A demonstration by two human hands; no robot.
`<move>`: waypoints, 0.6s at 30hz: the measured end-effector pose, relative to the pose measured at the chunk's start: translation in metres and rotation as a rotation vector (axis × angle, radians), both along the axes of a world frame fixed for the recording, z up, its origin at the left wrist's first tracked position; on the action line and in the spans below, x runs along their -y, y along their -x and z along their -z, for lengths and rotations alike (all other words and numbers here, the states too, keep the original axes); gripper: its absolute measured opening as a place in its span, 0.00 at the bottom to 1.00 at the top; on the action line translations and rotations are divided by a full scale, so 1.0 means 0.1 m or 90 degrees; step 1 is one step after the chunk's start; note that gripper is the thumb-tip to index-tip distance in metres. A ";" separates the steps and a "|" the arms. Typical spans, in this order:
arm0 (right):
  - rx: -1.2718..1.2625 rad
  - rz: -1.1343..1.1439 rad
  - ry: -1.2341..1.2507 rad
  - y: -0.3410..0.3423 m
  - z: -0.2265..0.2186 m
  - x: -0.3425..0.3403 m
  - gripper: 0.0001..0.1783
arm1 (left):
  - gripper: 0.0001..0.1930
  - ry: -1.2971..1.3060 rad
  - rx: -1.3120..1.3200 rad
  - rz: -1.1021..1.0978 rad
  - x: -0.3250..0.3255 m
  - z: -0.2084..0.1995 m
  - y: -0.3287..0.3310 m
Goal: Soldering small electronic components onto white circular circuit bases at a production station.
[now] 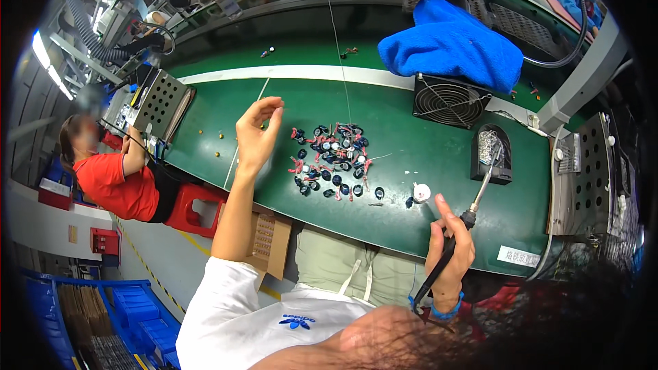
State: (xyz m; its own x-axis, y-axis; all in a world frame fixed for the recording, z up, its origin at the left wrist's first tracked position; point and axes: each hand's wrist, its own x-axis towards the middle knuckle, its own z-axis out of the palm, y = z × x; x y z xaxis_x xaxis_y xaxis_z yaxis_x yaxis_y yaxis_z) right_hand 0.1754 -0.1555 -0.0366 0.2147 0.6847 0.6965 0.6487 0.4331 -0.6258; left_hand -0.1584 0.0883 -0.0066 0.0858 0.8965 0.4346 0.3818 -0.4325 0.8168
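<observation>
My right hand is wrapped round the black handle of a soldering iron. The iron's metal end reaches into a black tray of wire wool. Above the bench, to the left of a cluster, my left hand is raised with fingers curved and thumb apart, nothing visible in it. The cluster holds several small dark-blue round parts with red wires. A small round white piece lies near my right fingertips, with a dark-blue part beside it. A thin wire hangs down toward the cluster.
Behind the cluster stands a black fan with a blue towel over it. A perforated metal box is at the right end. On the left a person in red sits near a red stool. A cardboard box is below the bench edge.
</observation>
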 end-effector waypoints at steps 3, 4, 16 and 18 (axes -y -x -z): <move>0.007 -0.004 -0.001 0.00 0.00 0.00 0.23 | 0.12 -0.018 -0.053 -0.009 -0.06 0.03 0.04; 0.011 0.001 0.000 0.00 0.01 0.00 0.23 | 0.13 0.004 -0.022 -0.006 -0.08 0.04 0.07; 0.035 0.001 0.004 -0.03 -0.03 0.02 0.19 | 0.14 -0.020 0.149 0.072 0.32 -0.22 -0.41; 0.044 -0.008 0.023 -0.04 -0.06 0.03 0.18 | 0.15 -0.021 0.160 0.116 0.42 -0.26 -0.63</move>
